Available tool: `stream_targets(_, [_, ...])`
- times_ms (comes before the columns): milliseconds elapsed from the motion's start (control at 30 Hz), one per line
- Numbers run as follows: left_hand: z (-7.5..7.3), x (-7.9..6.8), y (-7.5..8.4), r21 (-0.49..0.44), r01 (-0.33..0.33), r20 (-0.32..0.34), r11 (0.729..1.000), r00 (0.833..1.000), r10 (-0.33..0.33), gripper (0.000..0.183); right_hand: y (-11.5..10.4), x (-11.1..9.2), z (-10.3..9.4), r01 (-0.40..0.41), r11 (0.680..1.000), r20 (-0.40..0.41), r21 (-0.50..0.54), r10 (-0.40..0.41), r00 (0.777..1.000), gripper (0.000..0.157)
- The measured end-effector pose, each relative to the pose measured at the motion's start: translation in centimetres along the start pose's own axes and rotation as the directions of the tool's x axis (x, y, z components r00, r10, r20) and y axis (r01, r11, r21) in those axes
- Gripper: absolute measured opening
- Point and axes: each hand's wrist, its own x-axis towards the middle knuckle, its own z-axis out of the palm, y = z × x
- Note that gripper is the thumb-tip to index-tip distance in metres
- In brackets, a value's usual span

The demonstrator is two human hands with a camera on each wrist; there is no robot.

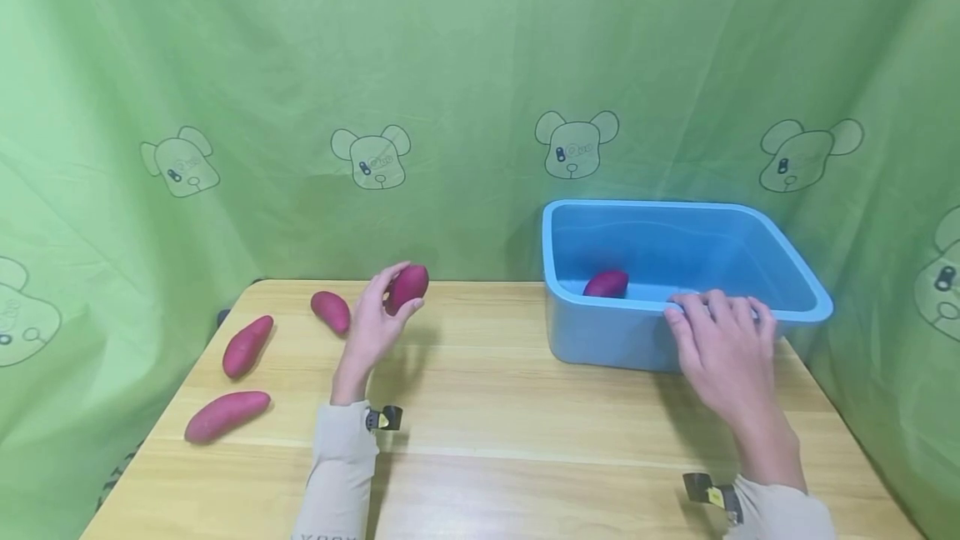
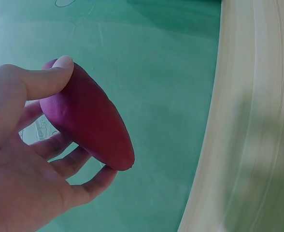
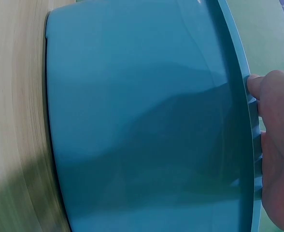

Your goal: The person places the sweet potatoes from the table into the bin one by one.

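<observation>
My left hand [image 1: 372, 321] holds a purple-red sweet potato [image 1: 409, 288] above the far side of the table, thumb on one side and fingers on the other. In the left wrist view the sweet potato [image 2: 91, 118] is tilted, its narrow end near the fingertips. My right hand [image 1: 731, 357] grips the near rim of a blue plastic tub [image 1: 615, 332], with the fingers bent over the edge. The right wrist view shows the tub's outer wall [image 3: 142, 116] and the thumb at its rim. Inside the tub lies another sweet potato [image 1: 606, 283], partly hidden by the rim.
Three more sweet potatoes lie on the left of the wooden table [image 1: 480, 415]: one near my left hand [image 1: 331, 312], one farther left [image 1: 247, 347], and one nearer the front [image 1: 227, 417]. A green curtain [image 1: 465, 65] with bear drawings hangs behind and beside the table.
</observation>
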Motion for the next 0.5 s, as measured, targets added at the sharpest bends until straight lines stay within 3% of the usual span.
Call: stream_targets(500, [0.91,0.03,0.56,-0.037,-0.044,-0.002,0.998,0.999,0.044,0.063,-0.12,0.02,-0.15,0.007,1.000,-0.004,0.001,-0.007,1.000,0.032])
